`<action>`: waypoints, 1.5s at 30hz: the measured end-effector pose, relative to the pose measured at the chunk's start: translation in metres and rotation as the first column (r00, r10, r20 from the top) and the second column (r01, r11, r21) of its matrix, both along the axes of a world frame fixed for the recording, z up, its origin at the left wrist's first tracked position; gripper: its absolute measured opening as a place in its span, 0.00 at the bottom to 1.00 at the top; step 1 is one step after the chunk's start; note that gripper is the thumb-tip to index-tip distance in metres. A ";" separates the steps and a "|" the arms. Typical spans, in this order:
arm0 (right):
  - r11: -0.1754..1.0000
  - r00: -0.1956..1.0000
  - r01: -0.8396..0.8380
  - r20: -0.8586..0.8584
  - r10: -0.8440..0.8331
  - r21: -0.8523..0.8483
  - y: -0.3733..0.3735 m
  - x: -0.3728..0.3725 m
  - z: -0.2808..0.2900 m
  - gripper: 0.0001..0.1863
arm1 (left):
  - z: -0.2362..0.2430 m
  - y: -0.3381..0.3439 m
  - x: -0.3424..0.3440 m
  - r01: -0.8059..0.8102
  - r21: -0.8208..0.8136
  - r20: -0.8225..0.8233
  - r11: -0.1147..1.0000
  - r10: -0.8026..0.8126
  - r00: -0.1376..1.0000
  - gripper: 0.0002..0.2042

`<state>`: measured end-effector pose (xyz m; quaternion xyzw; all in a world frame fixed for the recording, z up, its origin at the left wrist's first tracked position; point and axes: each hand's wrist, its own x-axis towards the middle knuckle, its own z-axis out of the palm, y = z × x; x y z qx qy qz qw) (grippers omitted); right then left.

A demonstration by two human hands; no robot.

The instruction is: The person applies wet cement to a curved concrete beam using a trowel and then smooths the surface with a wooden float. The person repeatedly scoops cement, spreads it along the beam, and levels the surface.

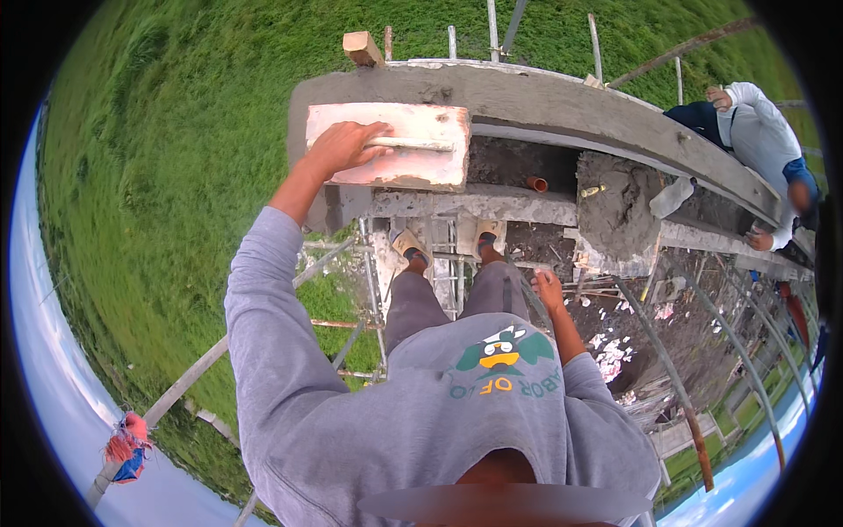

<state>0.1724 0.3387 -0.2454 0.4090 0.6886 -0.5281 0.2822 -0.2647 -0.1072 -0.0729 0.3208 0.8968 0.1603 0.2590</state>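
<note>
My left hand [349,147] is wrapped over the left end of the long handle of a pale, worn plastering float [421,167]. The float lies at the left end of a concrete wall top [378,86] coated in wet grey mortar. Low beside my right thigh hangs my right hand [546,288], its fingers curled in, with nothing seen in them. To the right of the float, a heap of wet mortar [619,198] sits on a board [606,260] laid across the gap between the wall's two edges. A small yellowish tool handle [593,191] sticks out of the heap.
My feet [411,247] stand on narrow scaffold planks, with metal poles [667,369] around. An orange pipe end [536,184] shows in the wall's gap. A clear plastic bottle [673,198] lies by the mortar. Another person [755,123] in white sleeves is at the right. Grass lies beyond.
</note>
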 end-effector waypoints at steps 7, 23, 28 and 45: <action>0.997 0.999 0.039 0.028 -0.041 0.072 0.014 0.070 -0.002 0.23 | -0.037 0.011 0.007 -0.086 -0.003 0.025 0.996 0.086 0.996 0.23; 0.998 0.997 0.053 -0.046 -0.053 -0.016 -0.010 -0.022 0.023 0.23 | -0.041 0.102 0.010 -0.002 0.108 -0.034 0.994 0.006 0.999 0.22; 0.999 0.998 -0.048 -0.049 0.048 0.016 -0.016 -0.016 0.023 0.22 | -0.049 0.199 0.071 0.262 0.320 -0.082 0.910 -0.249 0.965 0.22; 0.542 0.416 -0.840 0.611 0.674 -0.026 -0.082 -0.049 -0.066 0.84 | -0.127 0.172 0.117 -0.429 0.012 0.998 -0.903 0.037 -0.052 0.17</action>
